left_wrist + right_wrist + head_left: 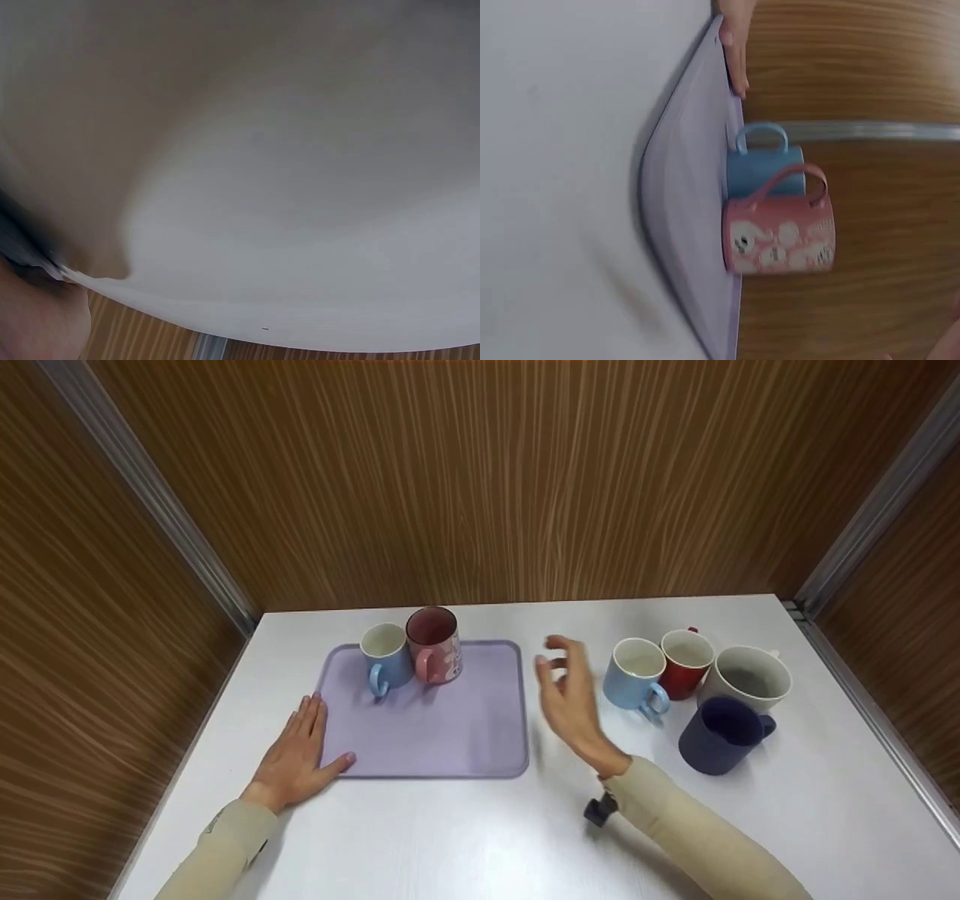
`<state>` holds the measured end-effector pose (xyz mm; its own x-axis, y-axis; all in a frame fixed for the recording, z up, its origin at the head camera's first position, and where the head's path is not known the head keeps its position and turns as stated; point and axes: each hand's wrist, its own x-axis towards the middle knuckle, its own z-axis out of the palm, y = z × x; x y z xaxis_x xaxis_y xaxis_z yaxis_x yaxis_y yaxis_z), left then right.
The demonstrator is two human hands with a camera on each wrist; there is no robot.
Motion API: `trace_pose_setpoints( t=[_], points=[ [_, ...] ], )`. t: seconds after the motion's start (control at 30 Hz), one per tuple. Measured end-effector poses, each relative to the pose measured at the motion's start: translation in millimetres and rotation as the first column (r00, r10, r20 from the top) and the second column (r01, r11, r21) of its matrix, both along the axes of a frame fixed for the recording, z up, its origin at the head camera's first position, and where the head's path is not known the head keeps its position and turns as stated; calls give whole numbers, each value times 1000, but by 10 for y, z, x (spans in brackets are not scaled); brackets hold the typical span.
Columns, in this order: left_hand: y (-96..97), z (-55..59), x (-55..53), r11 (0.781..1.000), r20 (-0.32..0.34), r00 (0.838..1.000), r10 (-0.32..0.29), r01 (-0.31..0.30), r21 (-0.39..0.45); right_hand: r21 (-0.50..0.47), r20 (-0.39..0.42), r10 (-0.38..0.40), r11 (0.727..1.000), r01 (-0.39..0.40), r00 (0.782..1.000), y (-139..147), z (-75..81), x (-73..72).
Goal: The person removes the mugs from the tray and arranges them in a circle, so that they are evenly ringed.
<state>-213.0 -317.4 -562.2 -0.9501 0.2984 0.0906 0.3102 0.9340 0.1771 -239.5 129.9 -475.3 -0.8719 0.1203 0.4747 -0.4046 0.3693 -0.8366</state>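
Note:
A lavender tray (450,735) lies on the white table, carrying a light blue mug (391,667) and a pink patterned mug (444,656) side by side at its back edge. My left hand (292,761) rests flat at the tray's left edge, fingers straight, thumb over the front left corner. Between the tray and the other mugs, my right hand (571,697) hovers with loosely bent fingers and nothing in them. Nearest to it on the right stands a second light blue mug (626,682). In the right wrist view, the pink mug (780,236) hides part of the blue one (761,172).
Right of the second blue mug stand a red mug (682,679) with a white inside, a wide white mug (757,682) and a dark blue mug (712,746), close together. Wood-grain panels (510,487) wall the table at the back and both sides.

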Motion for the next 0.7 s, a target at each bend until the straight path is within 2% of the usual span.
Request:
trace_pose_setpoints(
  t=[0.1, 0.17, 0.23, 0.37, 0.5, 0.7],
  points=[
    [-1, -9, 9, 1000, 2, 1000, -2, 2, -1, 5, 64, 100, 995, -100, 993, -255, 40, -91],
    [-4, -12, 9, 1000, -6, 1000, -4, 4, -3, 5, 126, 186, 982, -188, 974, -414, 65, -160],
    [-5, -15, 12, 1000, -7, 1000, -4, 4, -7, 6, 212, 268, 961, -276, 940, -559, 78, -217],
    [0, -13, 18, 1000, 1, 1000, -2, 2, -9, 14, 369, 381, 909, -416, 848, -797, 32, -292],
    [0, 5, 35, 1000, 2, 1000, 2, -2, -7, -12, 421, 442, 876, -482, 792, -989, -103, -350],
    [-4, 1, 5, 1000, 6, 1000, 0, 0, -7, -215, 426, 521, 853, -476, 740, -1201, -272, -386]
  ],
)
